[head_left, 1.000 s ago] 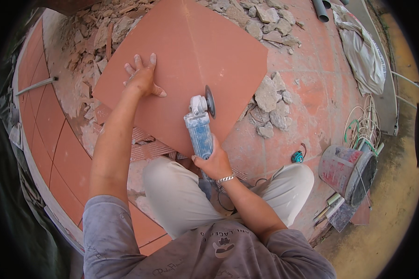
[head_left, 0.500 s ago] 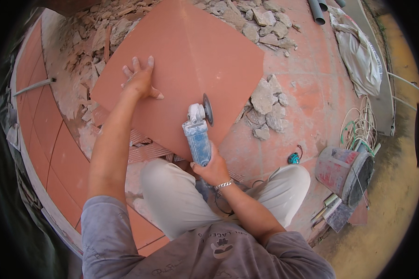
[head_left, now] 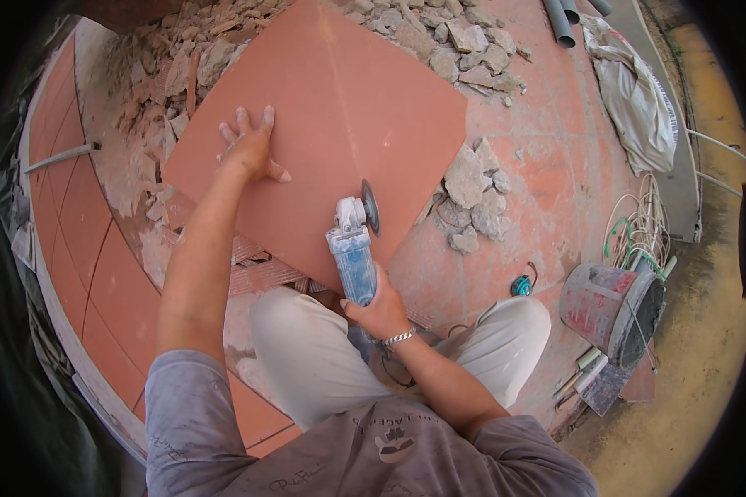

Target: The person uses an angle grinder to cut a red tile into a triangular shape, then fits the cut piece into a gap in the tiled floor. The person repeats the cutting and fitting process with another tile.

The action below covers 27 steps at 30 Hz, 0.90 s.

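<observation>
The big red tile (head_left: 331,132) lies flat on the ground in front of my knees. My left hand (head_left: 249,149) is open, fingers spread, pressing on the tile, I think to stop it sliding. My right hand (head_left: 381,306) is closed tight around the blue grinder (head_left: 352,248), whose round disc sits at the tile's near edge. A dirty bucket (head_left: 609,311) lies tipped by my right leg. I see no labels or signs.

Dusty blue angle grinder (head_left: 354,248) (disc upright) on flat terracotta tile (head_left: 340,108)
</observation>
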Each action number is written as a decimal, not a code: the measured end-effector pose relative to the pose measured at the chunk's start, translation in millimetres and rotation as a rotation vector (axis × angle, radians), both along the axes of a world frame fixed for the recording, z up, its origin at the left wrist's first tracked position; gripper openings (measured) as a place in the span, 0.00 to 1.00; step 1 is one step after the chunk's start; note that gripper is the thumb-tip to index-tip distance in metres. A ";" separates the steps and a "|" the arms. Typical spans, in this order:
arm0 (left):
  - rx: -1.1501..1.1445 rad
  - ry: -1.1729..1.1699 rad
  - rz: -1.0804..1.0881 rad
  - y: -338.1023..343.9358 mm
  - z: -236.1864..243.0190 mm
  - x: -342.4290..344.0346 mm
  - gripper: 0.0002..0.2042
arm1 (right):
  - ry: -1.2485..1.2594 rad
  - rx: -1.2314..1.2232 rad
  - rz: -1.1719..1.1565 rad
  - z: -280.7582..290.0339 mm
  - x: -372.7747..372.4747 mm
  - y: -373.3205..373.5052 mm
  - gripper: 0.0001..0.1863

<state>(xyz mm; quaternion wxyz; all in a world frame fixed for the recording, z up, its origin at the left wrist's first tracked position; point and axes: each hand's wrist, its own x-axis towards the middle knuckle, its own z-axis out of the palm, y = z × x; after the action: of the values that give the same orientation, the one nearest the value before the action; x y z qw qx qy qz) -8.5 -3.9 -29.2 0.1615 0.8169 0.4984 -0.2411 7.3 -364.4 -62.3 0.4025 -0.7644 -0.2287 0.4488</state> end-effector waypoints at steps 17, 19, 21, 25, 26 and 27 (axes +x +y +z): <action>-0.001 -0.008 0.001 0.3 -0.7 0.9 0.74 | 0.008 -0.005 -0.012 -0.4 -3.6 -8.3 0.45; 0.001 -0.008 0.003 0.6 -1.4 0.4 0.75 | 0.013 -0.018 -0.008 0.4 -3.6 -9.9 0.45; 0.003 -0.008 -0.002 1.4 -2.0 -0.1 0.74 | 0.006 -0.010 -0.007 0.6 -3.8 -9.5 0.45; 0.001 -0.009 -0.007 1.2 -2.0 -0.7 0.75 | 0.002 -0.006 0.003 0.2 -3.6 -10.4 0.46; 0.003 -0.005 -0.008 1.4 -1.6 -0.4 0.75 | 0.014 -0.011 0.001 -0.1 -3.6 -10.3 0.46; 0.003 -0.002 -0.009 1.6 -1.1 0.0 0.75 | 0.017 -0.012 -0.001 0.1 -3.4 -10.0 0.46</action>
<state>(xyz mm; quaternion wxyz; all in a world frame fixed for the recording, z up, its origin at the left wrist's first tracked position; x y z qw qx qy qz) -8.5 -2.3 -30.3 0.1595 0.8196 0.4951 -0.2402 3.8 -374.4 -62.2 0.4000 -0.7629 -0.2223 0.4566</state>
